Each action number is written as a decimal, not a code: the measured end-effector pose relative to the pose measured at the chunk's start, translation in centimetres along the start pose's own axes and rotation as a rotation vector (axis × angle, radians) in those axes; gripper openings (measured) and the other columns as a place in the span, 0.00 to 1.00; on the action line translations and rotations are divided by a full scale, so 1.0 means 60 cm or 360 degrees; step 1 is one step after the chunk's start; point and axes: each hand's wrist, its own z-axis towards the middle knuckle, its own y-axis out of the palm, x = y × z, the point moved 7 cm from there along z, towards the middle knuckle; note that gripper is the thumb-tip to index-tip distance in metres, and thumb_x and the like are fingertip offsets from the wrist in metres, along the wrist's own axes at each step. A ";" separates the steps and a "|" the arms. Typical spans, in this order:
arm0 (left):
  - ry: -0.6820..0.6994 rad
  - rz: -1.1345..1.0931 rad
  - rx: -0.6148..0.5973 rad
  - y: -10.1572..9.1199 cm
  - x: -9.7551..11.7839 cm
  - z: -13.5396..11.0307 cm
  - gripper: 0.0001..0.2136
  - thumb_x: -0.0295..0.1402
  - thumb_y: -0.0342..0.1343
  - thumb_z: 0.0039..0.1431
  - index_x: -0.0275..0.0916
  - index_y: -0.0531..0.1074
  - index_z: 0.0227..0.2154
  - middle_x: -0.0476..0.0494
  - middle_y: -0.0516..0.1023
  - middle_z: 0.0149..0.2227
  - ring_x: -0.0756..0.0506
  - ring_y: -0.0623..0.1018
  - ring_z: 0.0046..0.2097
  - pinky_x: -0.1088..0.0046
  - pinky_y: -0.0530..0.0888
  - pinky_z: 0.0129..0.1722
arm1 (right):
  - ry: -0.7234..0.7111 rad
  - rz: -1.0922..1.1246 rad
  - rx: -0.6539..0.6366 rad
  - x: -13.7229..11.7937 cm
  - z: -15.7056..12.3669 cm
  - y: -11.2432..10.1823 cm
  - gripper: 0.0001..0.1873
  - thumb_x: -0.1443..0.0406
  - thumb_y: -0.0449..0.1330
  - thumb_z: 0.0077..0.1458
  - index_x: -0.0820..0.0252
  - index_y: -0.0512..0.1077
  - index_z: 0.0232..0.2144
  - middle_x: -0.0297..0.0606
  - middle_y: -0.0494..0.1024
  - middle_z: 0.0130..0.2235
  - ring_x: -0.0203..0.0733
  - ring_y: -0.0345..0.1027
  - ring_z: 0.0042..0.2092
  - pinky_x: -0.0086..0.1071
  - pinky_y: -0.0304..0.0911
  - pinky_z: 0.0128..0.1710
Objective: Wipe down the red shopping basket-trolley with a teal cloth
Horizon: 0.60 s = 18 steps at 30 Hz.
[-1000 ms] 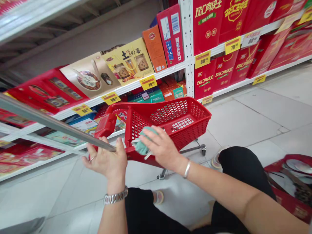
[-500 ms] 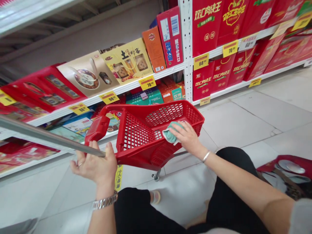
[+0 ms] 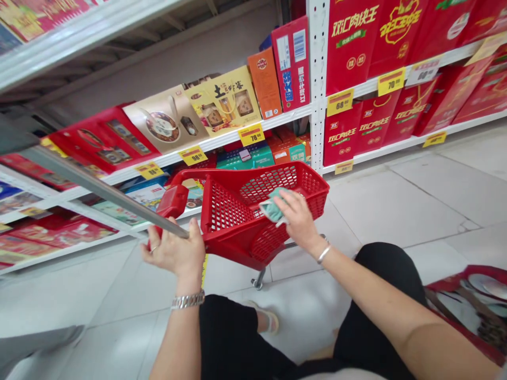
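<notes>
A small red plastic shopping cart (image 3: 237,237) stands tilted on the tiled floor in front of me. My left hand (image 3: 174,253) is wrapped round its grey metal handle bar (image 3: 99,187), near the red end cap (image 3: 172,200). My right hand (image 3: 297,216) presses a teal cloth (image 3: 271,209) against the inside of the cart's mesh basket, close to its right wall. A watch is on my left wrist and a bracelet on my right. My knees in black trousers show below.
Store shelves (image 3: 277,117) with red, beige and orange gift boxes and yellow price tags run along the back. A red gift box (image 3: 471,306) lies on the floor at the lower right. Grey floor tiles (image 3: 415,195) stretch to the right.
My right hand with the cloth moved from the cart's near rim deeper into the basket. The view shifted a little, and my left hand kept its hold on the bar.
</notes>
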 end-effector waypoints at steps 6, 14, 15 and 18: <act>0.0006 0.0016 -0.0035 0.003 -0.012 0.002 0.29 0.50 0.43 0.63 0.37 0.73 0.56 0.27 0.79 0.54 0.31 0.65 0.67 0.44 0.52 0.63 | -0.0612 0.0258 -0.0212 -0.242 0.008 0.107 0.22 0.68 0.55 0.68 0.47 0.68 0.61 0.34 0.70 0.64 0.45 0.55 0.67 0.50 0.57 0.67; 0.0051 0.0084 -0.0010 -0.010 -0.015 -0.002 0.30 0.51 0.40 0.64 0.35 0.73 0.55 0.24 0.80 0.50 0.28 0.69 0.63 0.43 0.57 0.61 | -0.0292 0.0015 -0.0138 -0.054 -0.026 0.086 0.26 0.75 0.52 0.64 0.51 0.71 0.60 0.41 0.73 0.62 0.47 0.58 0.65 0.52 0.61 0.63; 0.0058 0.0088 0.0000 -0.011 -0.014 -0.002 0.29 0.51 0.40 0.64 0.36 0.73 0.55 0.26 0.80 0.49 0.28 0.69 0.63 0.43 0.57 0.61 | -0.0245 -0.0034 -0.0142 -0.016 -0.032 0.076 0.28 0.77 0.51 0.62 0.52 0.71 0.60 0.41 0.73 0.61 0.47 0.58 0.65 0.53 0.61 0.63; 0.0073 0.0112 0.0008 -0.012 -0.012 -0.002 0.28 0.51 0.40 0.64 0.40 0.73 0.54 0.29 0.81 0.47 0.28 0.70 0.62 0.42 0.57 0.60 | -0.0112 -0.0187 -0.0179 0.096 -0.043 0.043 0.31 0.79 0.50 0.59 0.53 0.71 0.60 0.43 0.74 0.61 0.48 0.59 0.64 0.53 0.61 0.63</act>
